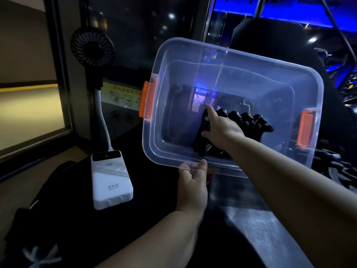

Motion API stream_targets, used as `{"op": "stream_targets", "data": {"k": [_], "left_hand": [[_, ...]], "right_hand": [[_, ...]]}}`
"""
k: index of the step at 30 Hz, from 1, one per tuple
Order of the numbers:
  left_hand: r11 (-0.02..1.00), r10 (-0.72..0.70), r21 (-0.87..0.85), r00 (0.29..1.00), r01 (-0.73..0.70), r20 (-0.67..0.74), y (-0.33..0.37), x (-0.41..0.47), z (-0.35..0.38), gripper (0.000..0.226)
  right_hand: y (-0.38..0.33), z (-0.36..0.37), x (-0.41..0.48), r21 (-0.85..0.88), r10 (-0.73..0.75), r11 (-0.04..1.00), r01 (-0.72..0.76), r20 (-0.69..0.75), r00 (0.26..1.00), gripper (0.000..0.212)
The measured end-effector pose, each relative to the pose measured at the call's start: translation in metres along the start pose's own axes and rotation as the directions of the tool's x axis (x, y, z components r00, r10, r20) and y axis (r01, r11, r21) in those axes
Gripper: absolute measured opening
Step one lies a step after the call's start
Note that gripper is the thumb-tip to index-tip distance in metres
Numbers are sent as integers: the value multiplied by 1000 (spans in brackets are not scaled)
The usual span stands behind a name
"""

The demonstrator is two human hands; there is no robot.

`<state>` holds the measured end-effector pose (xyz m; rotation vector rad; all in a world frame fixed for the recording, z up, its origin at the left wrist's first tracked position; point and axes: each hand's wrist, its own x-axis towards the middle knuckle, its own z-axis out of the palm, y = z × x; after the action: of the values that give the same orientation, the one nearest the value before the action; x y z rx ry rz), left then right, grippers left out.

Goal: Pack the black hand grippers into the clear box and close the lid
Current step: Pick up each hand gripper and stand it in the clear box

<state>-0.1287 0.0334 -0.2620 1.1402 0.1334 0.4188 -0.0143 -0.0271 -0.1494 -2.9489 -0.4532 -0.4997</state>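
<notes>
The clear box [193, 60] with orange latches [147, 101] is tilted toward me, open, no lid in sight. My left hand [193, 182] grips its near rim from below. My right hand [222, 128] reaches inside and holds a black hand gripper [204, 130] against the box floor; a metal spring shows under my wrist. Several more black hand grippers [249, 120] lie in a row just behind my fingers. Another dark pile of hand grippers [332, 161] sits outside the box at the right, dim and hard to make out.
A white power bank [110, 180] lies on the dark surface at the left, cabled to a small black fan [92, 47] standing behind it. A yellow instruction sticker [123, 95] is on the wall behind. Blue-lit equipment fills the back right.
</notes>
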Motion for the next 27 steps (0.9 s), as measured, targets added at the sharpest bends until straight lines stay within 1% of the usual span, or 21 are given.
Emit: {"op": "stream_targets", "data": {"k": [2,4,9,13,15,17,20,22,25,27], "left_hand": [[1000,6,4,1000,-6,-8,-1,0,0,30],[1000,12,3,1000,-12,-12,-2,0,0,21],[1000,15,21,1000,-15,-11,-2,-1,-1,18],[998,31,47,1000,-31,-5,-2,-2,-2,21],[997,43,65,999,-42,-10,-3,-2,-2,22],[997,41,73,999,-40,-15,-3,-2,-1,21],[997,38,70,999,-37,-9,-6,-2,-2,21],[997,39,72,999,-38,-5,-8,-1,-1,26],[996,41,83,999,-40,-18,-10,0,-1,35],[997,37,75,999,-36,-9,-11,0,-2,32]], "right_hand": [[2,5,7,-61,5,998,-6,-8,1000,90],[6,5,13,-91,11,996,-15,-36,999,88],[15,2,18,-225,-46,974,14,-140,989,65],[18,3,17,-313,-17,949,-39,-176,984,64],[20,3,17,-323,-30,945,-42,-216,976,67],[21,6,18,-292,-49,956,-18,-222,974,73],[25,13,19,-219,-73,975,39,-151,986,82],[27,17,18,-232,-91,971,62,-119,989,86],[28,19,17,-254,-99,965,68,-113,989,92],[29,19,17,-261,-97,963,64,-115,989,97]]}}
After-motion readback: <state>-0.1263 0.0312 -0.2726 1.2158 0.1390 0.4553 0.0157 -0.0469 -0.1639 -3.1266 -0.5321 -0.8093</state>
